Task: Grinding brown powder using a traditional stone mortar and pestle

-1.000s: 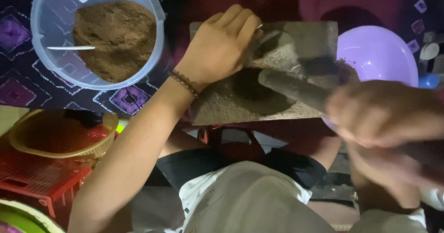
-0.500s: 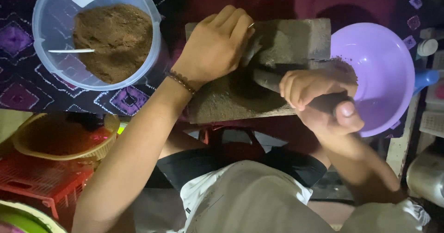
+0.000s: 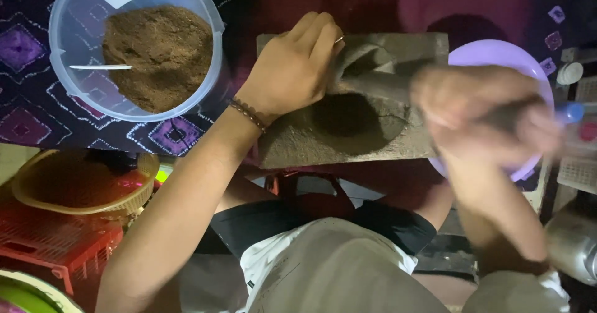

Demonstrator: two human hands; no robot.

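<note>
Two hands work on the grey rectangular grinding stone slab (image 3: 373, 139), which lies across a dark red surface in front of me. My left hand (image 3: 292, 70) rests palm down on the slab's upper left corner, fingers curled over the far edge, pressing it steady. My right hand (image 3: 479, 117) is blurred; it appears wrapped around the dark cylindrical stone roller (image 3: 373, 86), which lies slanted across the slab above a patch of dark brown ground powder (image 3: 348, 117).

Handling, as I judge it: slab and roller are heavy, rigid and rough, so not slippery; the roller is best gripped at its ends. The powder is loose and spills easily.

Beyond the slab's right edge sits a round purple plastic bowl (image 3: 491, 52). At upper left stands a clear round plastic tub (image 3: 62, 27) of brown powder, with a white rectangular label on its inner wall. A woven yellow basket (image 3: 37, 198) sits at lower left.
</note>
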